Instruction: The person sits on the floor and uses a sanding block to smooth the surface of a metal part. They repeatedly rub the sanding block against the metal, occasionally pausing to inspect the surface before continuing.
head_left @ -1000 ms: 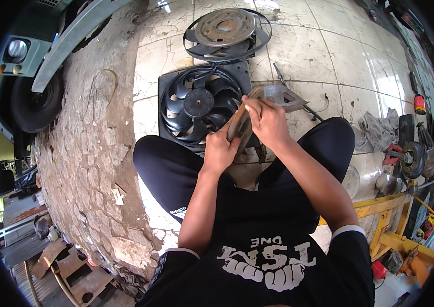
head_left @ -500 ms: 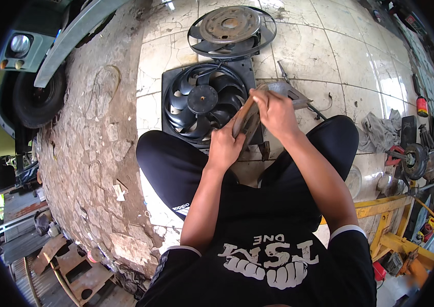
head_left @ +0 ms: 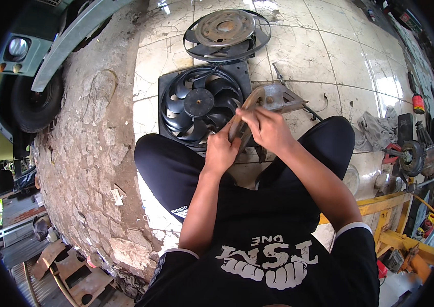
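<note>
My left hand (head_left: 222,151) is closed round the lower end of a rusty, curved metal part (head_left: 254,97), which looks like a brake shoe and is tilted above the floor between my knees. My right hand (head_left: 269,131) has its fingers pinched together against the part's curved face, just above the left hand. Whatever those fingers hold, if anything, is hidden. Beyond the curved part is a grey metal bracket (head_left: 284,98) with a triangular cutout; I cannot tell whether the two are joined. A black radiator fan (head_left: 199,104) in a square shroud lies flat beside my left hand.
Farther off, a rusty round plate (head_left: 224,28) rests on another fan. A thin rod (head_left: 312,113) lies near my right knee. Right of it are a grey rag (head_left: 378,130), a small wheel (head_left: 412,158) and a yellow frame (head_left: 386,204). A vehicle's tyre (head_left: 37,100) stands far left.
My right hand has slid down along the curved part toward my left hand, uncovering its upper end. The left hand keeps its hold. The whole view has shifted slightly.
</note>
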The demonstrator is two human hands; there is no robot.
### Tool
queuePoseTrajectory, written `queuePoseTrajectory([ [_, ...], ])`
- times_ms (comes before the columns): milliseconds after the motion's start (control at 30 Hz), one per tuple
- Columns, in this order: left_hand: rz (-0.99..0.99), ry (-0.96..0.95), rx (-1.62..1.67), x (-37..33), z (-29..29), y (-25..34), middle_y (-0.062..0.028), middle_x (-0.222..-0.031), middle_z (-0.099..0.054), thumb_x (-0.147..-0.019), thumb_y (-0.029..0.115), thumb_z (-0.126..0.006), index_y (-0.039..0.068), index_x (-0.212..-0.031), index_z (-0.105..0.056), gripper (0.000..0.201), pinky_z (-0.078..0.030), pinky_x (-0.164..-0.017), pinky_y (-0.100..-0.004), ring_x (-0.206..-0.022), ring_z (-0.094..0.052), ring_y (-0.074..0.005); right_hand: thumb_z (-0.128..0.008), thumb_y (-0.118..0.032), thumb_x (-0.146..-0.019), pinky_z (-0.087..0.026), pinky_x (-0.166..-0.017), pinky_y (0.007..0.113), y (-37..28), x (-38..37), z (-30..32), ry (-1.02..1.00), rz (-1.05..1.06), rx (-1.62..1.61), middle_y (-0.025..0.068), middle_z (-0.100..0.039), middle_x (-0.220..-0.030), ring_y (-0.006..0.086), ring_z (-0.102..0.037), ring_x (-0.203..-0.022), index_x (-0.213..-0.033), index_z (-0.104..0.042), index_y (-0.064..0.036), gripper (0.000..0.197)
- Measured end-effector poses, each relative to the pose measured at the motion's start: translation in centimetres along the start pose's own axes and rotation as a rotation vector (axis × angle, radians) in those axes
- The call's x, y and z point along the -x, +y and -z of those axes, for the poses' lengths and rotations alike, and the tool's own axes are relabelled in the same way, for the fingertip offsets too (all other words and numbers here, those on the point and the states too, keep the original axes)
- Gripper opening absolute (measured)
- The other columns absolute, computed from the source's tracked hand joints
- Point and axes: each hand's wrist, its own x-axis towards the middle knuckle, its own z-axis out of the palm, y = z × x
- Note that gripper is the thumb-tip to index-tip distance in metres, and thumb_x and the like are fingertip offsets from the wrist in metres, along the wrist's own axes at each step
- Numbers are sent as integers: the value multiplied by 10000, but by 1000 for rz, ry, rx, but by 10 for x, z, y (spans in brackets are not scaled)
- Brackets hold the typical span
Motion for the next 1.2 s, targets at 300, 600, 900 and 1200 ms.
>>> queuePoseTrajectory([
  [300, 2, -3, -28, -2, 3, -8, -311, -913, -722, -834, 40, -679, 56, -1452, -655, 619, -612, -795, -513, -857, -737, -472, -647, -97, -1034, -640, -703, 409, -4, -4, -1, 15, -82, -141, 146, -778, -1022, 300, -773, -881, -1168, -780, -45, 196],
  [600, 55, -30, -21, -7, 5, -7, -293, -990, -742, -860, 84, -673, 28, -1410, -672, 553, -590, -836, -461, -934, -754, -453, -648, -133, -1046, -631, -679, 412, 15, -19, 0, 26, -218, -83, 156, -747, -912, 324, -746, -790, -1186, -765, -68, 194],
  [900, 21, 8, -26, -8, 4, -12, -306, -891, -717, -838, 91, -686, 32, -1392, -689, 557, -596, -795, -496, -856, -736, -468, -647, -129, -1024, -630, -703, 427, 0, -19, 5, -120, -169, 27, 153, -739, -927, 309, -752, -822, -1235, -750, -60, 245],
  [1200, 59, -22, -44, -6, 3, -10, -310, -973, -735, -845, 85, -696, 27, -1395, -688, 552, -594, -849, -474, -950, -760, -444, -658, -113, -1005, -622, -644, 398, 9, -16, 4, 6, -74, -23, 116, -712, -835, 279, -730, -728, -1268, -726, -49, 279],
])
